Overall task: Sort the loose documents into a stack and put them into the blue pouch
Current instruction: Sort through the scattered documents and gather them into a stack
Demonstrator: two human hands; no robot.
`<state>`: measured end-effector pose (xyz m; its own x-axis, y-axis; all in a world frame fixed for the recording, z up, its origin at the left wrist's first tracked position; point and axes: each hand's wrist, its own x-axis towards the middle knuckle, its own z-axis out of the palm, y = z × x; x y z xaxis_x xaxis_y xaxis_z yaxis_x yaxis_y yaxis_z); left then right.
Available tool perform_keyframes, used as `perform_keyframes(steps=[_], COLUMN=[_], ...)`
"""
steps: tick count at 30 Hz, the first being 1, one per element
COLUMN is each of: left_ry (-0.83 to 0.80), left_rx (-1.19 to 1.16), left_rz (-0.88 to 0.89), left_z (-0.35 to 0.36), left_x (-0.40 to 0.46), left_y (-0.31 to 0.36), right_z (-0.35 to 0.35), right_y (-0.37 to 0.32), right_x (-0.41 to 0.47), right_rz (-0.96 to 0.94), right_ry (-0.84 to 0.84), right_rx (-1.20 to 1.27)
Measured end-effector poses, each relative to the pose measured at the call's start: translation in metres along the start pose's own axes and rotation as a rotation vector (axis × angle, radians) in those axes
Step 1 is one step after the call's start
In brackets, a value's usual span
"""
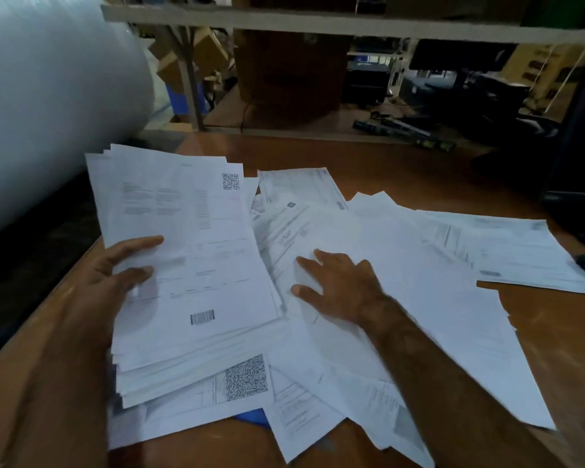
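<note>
At centre left the left hand [115, 271] grips the stack [190, 265], thumb on top, while the right hand [338, 282] lies flat, fingers spread, on loose documents [419, 298] covering the surface [402, 163].

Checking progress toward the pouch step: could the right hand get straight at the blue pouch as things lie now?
Probably not directly. Only a small blue patch, likely the pouch, shows at the near edge, buried under loose sheets and the stack the left hand holds. The right hand rests flat on the papers.
</note>
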<state>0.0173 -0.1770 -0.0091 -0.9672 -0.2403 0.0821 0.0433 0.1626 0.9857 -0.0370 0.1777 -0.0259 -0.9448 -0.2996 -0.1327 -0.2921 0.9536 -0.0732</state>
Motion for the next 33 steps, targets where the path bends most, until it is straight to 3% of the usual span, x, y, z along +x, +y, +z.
perform_keyframes(steps=[5,10,17,20,26,29,33], left_ry=[0.038,0.023,-0.084,-0.060,-0.039,-0.022,-0.030], left_rx=[-0.015,0.000,-0.063,-0.096,-0.101,-0.107,-0.103], left_rz=[-0.021,0.017,0.073,0.064,0.074,0.046,0.047], left_z=[-0.014,0.003,0.037,0.035,0.033,0.033,0.035], left_x=[-0.002,0.001,0.008,0.011,0.013,0.013,0.011], left_y=[-0.010,0.001,0.002,-0.012,-0.020,-0.021,-0.018], right_z=[-0.003,-0.002,-0.025,-0.034,-0.017,-0.022,-0.022], right_y=[0.010,0.024,0.088,0.100,0.074,0.076,0.088], right_x=[-0.021,-0.038,-0.037,-0.039,-0.025,-0.021,-0.024], right_rz=[0.195,0.368,0.225,0.264,0.571,0.572,0.613], right_ry=[0.057,0.054,-0.236,-0.142,0.046,0.133,0.295], right_rx=[-0.169,0.028,0.179,0.248,0.236,0.510,0.679])
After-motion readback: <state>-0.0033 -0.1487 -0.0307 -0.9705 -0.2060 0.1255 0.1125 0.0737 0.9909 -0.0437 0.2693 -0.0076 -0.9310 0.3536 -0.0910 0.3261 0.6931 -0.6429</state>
